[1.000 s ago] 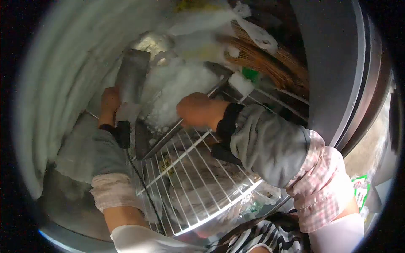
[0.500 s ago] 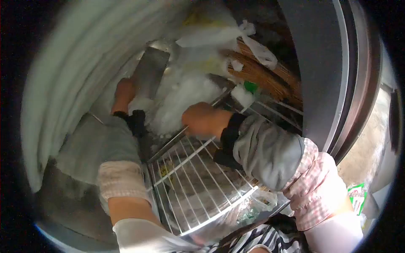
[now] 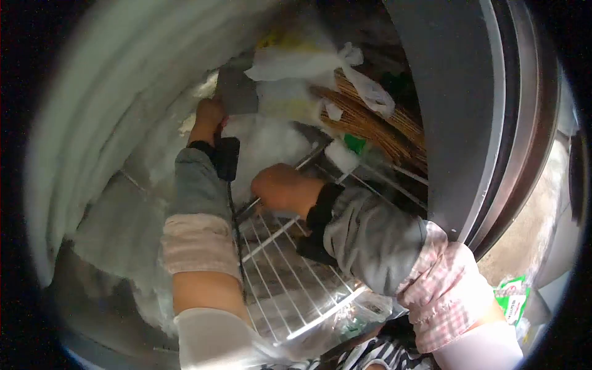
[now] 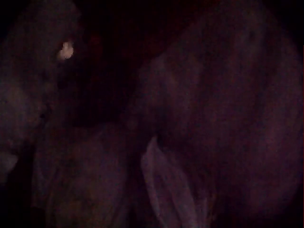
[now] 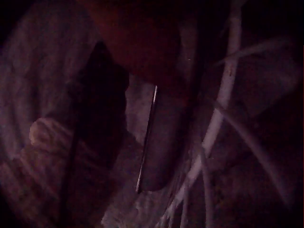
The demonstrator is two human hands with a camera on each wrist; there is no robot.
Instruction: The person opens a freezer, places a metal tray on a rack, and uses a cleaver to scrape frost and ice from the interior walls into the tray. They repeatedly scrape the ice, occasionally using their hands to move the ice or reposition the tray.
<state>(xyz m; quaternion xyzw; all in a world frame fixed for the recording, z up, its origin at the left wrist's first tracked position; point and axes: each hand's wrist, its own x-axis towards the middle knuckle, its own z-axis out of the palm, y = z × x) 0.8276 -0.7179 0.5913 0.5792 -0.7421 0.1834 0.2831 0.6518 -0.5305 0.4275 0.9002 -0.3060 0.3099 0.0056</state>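
In the head view, my left hand grips the side of a flat grey rectangular metal plate, far in by the frosted wall. My right hand holds the rim of a metal tray, fingers curled over its near edge. Loose white frost is heaped in the tray, between my hands. The tray's edge shows as a bright line below the right hand in the right wrist view. The left wrist view is very dark and shows mostly fabric folds.
A thickly frosted wall curves along the left. Below the right hand lies a white wire basket with bagged items. Brown stick bundles and a white plastic bag are at the back. A dark freezer edge rises at the right.
My left hand has moved farther in and to the right with the metal plate, from beside the frost heap to its far end. The right hand keeps its hold on the tray rim.
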